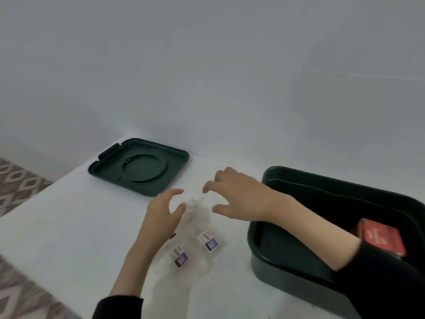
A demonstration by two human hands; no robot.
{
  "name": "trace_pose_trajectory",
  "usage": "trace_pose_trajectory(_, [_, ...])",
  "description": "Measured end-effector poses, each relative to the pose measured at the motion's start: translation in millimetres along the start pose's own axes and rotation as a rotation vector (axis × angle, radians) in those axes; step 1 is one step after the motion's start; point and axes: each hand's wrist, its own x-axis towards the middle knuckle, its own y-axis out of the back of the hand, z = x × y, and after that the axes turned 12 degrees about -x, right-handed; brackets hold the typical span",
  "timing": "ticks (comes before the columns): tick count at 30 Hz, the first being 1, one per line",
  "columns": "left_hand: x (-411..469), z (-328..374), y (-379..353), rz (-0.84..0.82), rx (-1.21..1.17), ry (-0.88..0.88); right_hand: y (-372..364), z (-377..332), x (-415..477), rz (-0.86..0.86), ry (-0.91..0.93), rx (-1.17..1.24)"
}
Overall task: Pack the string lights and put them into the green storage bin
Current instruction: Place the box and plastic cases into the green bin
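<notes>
Left of the green storage bin (287, 282): the string lights (197, 226) lie on the white table (69, 238), just beside the bin's left wall and outside it; they show only as pale, blurred clear packets, so I cannot count them
Packet marks: a white-and-purple label (208, 242) lies nearer the bin; a second label (181, 257) of the same kind lies just left of it, farther from the bin
Left grip (161, 210): over the packets' side away from the bin; fingers spread apart and gently curved, thumb out, clasping nothing; whether the fingertips touch the packets I cannot tell
Right grip (236, 196): just left of the bin's far-left corner, facing my other hand; fingers splayed and bent, nothing between them; my forearm crosses above the bin's left rim
Bin: uncovered and dark inside; a red box (379, 238) lies in it, toward its right end, partly hidden by my black sleeve (379, 284)
Lid (140, 166): flat on the table, well apart from the bin to its left and farther back; dark green, with a round ring in the middle
Rug (16, 187): patterned, on the floor far left of the bin, past the table's edge
</notes>
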Motion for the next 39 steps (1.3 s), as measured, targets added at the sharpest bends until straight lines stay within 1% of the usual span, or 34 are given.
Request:
trace_pose_trajectory(3, [-12.5,-27.7,13.9,0.012,0.100,0.045,-29.1,-7.2,53.3,-0.179,0.078,-0.097])
trace_pose_trajectory(6, [-22.9,-50.3,16.3,0.030,0.128,0.103,-51.9,-14.8,88.3,-0.334,0.126,-0.204])
trace_pose_trajectory(11, [-31.6,-70.9,23.2,0.060,0.101,0.138,-72.9,-28.9,116.4,-0.448,0.217,-0.342])
trace_pose_trajectory(14, [-36.4,-72.4,32.3,-0.014,0.112,0.158,-78.4,-31.7,125.9,-0.513,0.240,-0.337])
trace_pose_trajectory(19, [-42.7,-77.3,35.8,-0.309,0.199,0.210,-81.4,-32.8,127.1,-0.551,0.215,-0.238])
trace_pose_trajectory(21, [-40.0,-78.1,33.2,-0.345,0.242,0.205,-82.6,-32.7,125.3,-0.523,0.205,-0.229])
trace_pose_trajectory(23, [-36.8,-75.9,30.6,-0.330,0.219,0.202,-80.8,-30.2,124.9,-0.456,0.170,-0.208])
trace_pose_trajectory(25, [-33.8,-72.3,28.8,-0.339,0.187,0.208,-71.4,-22.9,124.9,-0.385,0.081,-0.071])
trace_pose_trajectory(26, [-32.2,-70.8,28.5,-0.371,0.210,0.207,-64.2,-17.8,124.4,-0.366,0.021,0.073])
trace_pose_trajectory(29, [-26.5,-69.5,28.2,-0.474,0.356,0.201,-39.7,-1.3,115.0,-0.341,-0.136,0.695])
trace_pose_trajectory(30, [-24.7,-70.8,27.7,-0.475,0.380,0.198,-32.8,2.6,109.0,-0.336,-0.168,0.884])
trace_pose_trajectory(32, [-18.7,-72.8,25.4,-0.435,0.381,0.195,-22.3,11.5,94.6,-0.314,-0.214,1.168])
trace_pose_trajectory(34, [-13.3,-69.8,25.8,-0.369,0.352,0.219,-16.5,21.6,79.2,-0.294,-0.218,1.372])
trace_pose_trajectory(36, [-7.6,-58.4,29.7,-0.298,0.325,0.213,-12.9,34.3,61.6,-0.265,-0.201,1.520])
trace_pose_trajectory(39, [1.3,-26.6,39.8,-0.202,0.196,0.102,-4.5,51.1,31.3,-0.185,-0.178,1.675])
